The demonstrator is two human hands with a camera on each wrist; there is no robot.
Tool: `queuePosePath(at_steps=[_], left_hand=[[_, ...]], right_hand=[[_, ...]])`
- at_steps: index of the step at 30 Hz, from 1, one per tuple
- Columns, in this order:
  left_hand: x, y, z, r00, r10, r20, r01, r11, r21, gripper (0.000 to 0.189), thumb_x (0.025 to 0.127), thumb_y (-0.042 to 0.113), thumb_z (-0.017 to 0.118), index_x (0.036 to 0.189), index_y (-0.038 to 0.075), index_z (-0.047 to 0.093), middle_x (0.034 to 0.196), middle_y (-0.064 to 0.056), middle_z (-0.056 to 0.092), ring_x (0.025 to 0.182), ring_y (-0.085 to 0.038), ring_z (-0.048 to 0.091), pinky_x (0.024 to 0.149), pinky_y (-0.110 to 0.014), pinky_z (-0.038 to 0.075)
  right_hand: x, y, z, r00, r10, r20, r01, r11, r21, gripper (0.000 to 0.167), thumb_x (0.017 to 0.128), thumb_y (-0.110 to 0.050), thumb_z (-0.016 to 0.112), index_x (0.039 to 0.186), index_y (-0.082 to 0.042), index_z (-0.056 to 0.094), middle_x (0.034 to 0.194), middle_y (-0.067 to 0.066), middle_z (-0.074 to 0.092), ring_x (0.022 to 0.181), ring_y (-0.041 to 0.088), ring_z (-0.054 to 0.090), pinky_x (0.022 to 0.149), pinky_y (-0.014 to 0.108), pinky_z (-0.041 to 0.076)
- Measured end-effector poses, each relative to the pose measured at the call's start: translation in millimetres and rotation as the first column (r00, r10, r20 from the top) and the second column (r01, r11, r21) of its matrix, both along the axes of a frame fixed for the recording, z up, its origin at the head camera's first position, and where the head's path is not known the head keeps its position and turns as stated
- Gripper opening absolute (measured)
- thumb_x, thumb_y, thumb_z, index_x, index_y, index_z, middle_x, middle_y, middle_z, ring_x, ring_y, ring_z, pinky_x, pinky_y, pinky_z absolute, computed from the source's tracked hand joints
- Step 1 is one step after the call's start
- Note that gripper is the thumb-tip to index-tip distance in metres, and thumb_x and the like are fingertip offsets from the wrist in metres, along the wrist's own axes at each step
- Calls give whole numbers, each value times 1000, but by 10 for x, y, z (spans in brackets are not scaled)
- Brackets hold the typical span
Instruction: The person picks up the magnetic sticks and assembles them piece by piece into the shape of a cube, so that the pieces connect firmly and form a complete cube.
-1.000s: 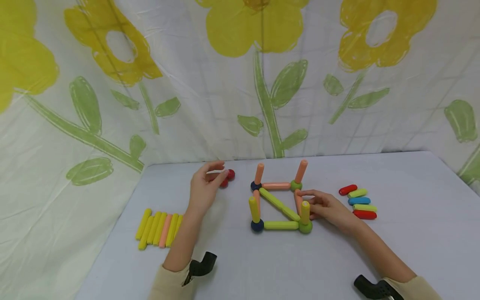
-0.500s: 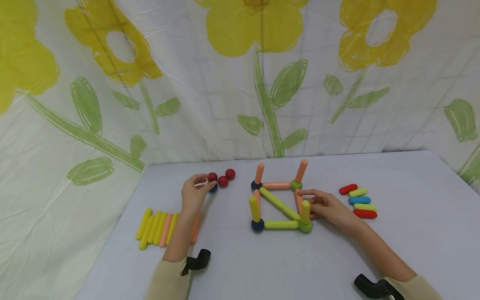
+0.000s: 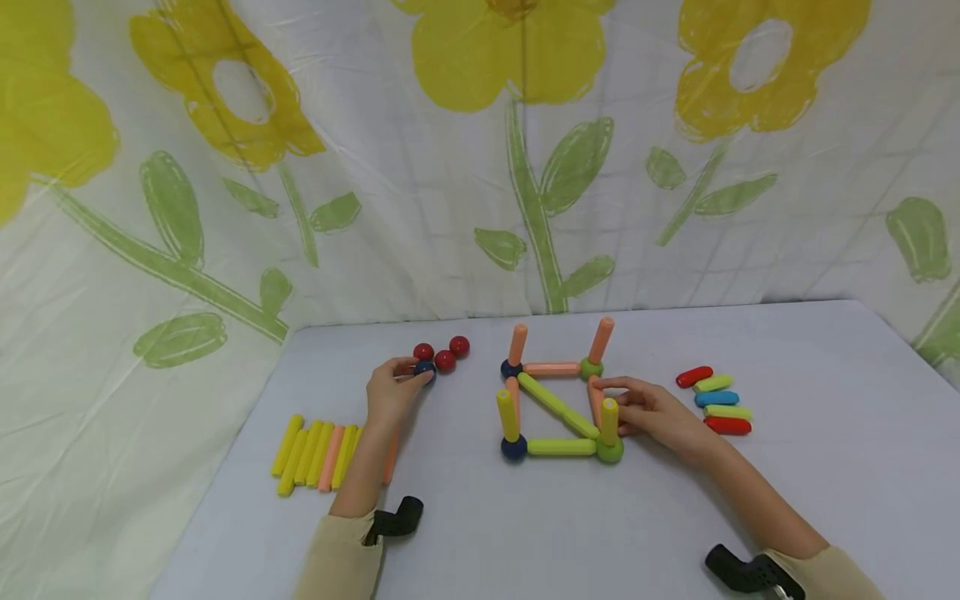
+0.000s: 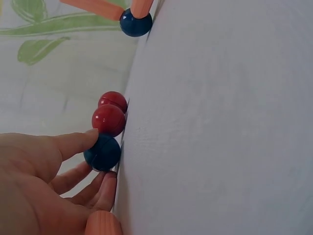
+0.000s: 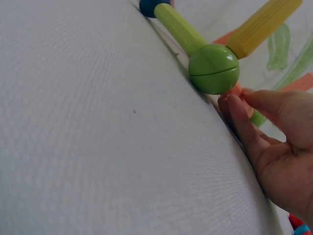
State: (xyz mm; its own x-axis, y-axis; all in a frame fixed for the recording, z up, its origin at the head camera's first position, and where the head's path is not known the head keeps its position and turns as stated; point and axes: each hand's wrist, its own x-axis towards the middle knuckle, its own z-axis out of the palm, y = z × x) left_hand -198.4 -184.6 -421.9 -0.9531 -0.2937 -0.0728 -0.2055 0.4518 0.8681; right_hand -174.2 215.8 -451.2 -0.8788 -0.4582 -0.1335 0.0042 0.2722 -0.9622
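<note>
My left hand [image 3: 390, 396] pinches a dark blue ball [image 4: 102, 152] between thumb and fingers, low at the tabletop. Red balls [image 3: 446, 361] sit right beside it. Toward the middle stands a frame of sticks and balls, with orange upright sticks [image 3: 602, 340] at the back and yellow uprights [image 3: 508, 416] in front. A lime stick [image 3: 558, 407] runs diagonally across it. My right hand [image 3: 651, 410] holds the orange stick [image 3: 596, 398] on the frame's right side, its fingertips just behind the green corner ball [image 5: 214, 69] in the right wrist view.
A row of yellow and orange sticks [image 3: 314, 455] lies at the left, partly behind my left forearm. Short red, lime and blue sticks [image 3: 717, 399] lie right of the frame. A flower-printed curtain [image 3: 420, 208] hangs behind the table [image 3: 555, 533].
My left hand has moved left and nearer from the red balls, and its fingers are now at the dark blue ball. My right hand stays at the frame's right side.
</note>
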Motion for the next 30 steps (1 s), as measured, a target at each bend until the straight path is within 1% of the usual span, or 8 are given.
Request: queuePosePath(at_steps=[4, 9, 13, 17, 20, 25, 27, 30], left_hand=[[-12, 7, -9, 1000, -8, 9, 8, 1000, -12, 39, 100, 13, 73, 134, -4, 63, 132, -27, 63, 122, -41, 63, 111, -49, 51], [-10, 6, -17, 1000, -17, -20, 16, 1000, -27, 39, 100, 12, 73, 133, -5, 65, 130, -28, 64, 122, -42, 65, 108, -50, 53], [2, -17, 4, 999, -27, -20, 26, 999, -30, 39, 99, 12, 73, 134, -4, 65, 130, -28, 64, 122, -42, 66, 106, -49, 54], [30, -83, 89, 999, -41, -13, 41, 999, -22, 42, 100, 15, 73, 137, -2, 64, 133, -26, 63, 121, -41, 66, 103, -46, 55], [59, -153, 193, 997, -70, -23, 70, 997, -20, 44, 101, 17, 73, 139, -1, 63, 136, -25, 62, 120, -40, 65, 100, -43, 55], [135, -259, 360, 989, -146, -2, 146, 988, -49, 44, 102, 21, 72, 140, 2, 64, 140, -23, 63, 123, -39, 64, 100, -44, 52], [176, -295, 402, 984, -178, 18, 179, 981, -70, 44, 102, 22, 72, 141, 3, 64, 141, -23, 63, 123, -39, 62, 102, -46, 51], [231, -356, 428, 974, -222, 48, 226, 969, -97, 44, 103, 23, 70, 141, 2, 63, 142, -22, 62, 123, -38, 61, 105, -49, 51]], right_hand=[[-13, 13, -7, 1000, 4, -11, -4, 1000, 6, 51, 110, -17, 58, 156, -1, 45, 126, 20, 66, 102, 19, 67, 87, 24, 61], [-16, 21, -1, 1000, 12, -25, -13, 1000, -10, 51, 110, -19, 59, 155, 0, 47, 122, 15, 68, 100, 15, 68, 87, 24, 61], [-13, 17, 9, 1000, 13, -24, -14, 999, -34, 51, 109, -17, 59, 155, 2, 47, 122, 17, 68, 100, 14, 68, 86, 24, 61], [-1, 6, 12, 999, 18, -30, -19, 999, -46, 51, 109, -13, 59, 154, 5, 46, 124, 21, 67, 99, 13, 68, 86, 24, 61], [6, -4, 10, 1000, 7, -30, -8, 999, -41, 50, 109, -12, 59, 154, 5, 46, 123, 21, 67, 98, 14, 68, 86, 24, 61], [15, -20, 11, 1000, 1, -27, -2, 1000, -30, 50, 109, -14, 59, 154, 3, 47, 122, 19, 67, 99, 15, 68, 86, 24, 61], [17, -19, 10, 1000, -1, -29, 0, 1000, -21, 49, 109, -15, 59, 154, 2, 48, 121, 18, 67, 100, 15, 68, 87, 24, 61], [18, -11, 17, 999, -6, -36, 5, 1000, -5, 49, 109, -16, 59, 154, 2, 48, 121, 17, 68, 99, 15, 68, 86, 24, 61]])
